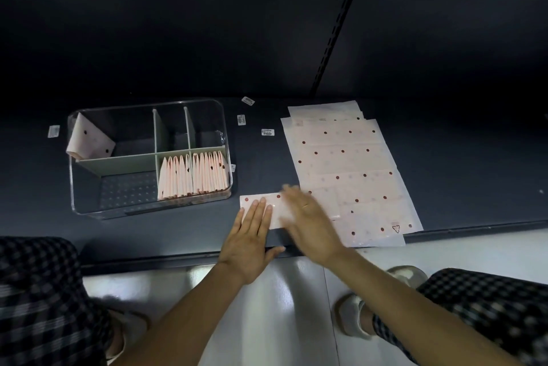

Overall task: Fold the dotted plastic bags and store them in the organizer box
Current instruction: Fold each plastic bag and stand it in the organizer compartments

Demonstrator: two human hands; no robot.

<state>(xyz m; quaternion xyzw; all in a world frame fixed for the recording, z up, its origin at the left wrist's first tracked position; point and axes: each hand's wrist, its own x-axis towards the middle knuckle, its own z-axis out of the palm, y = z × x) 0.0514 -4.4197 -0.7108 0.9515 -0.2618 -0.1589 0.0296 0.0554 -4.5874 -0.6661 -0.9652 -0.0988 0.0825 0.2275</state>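
A folded strip of dotted plastic bag point(274, 202) lies on the dark table near its front edge. My left hand point(252, 235) presses flat on the strip's left part with straight fingers. My right hand point(308, 223) lies over its right part, blurred by motion, fingers extended. To the right, a stack of flat dotted bags point(347, 170) is spread out. The clear organizer box point(89, 205) stands at the left; several folded bags point(192, 176) stand in its front right compartment and one folded triangle point(89, 140) leans in the back left compartment.
Small white barcode labels point(267, 132) lie scattered on the table behind and beside the box. The table's front edge point(178, 259) runs just below my hands. Below it are a pale floor, my checked trouser legs and my shoes.
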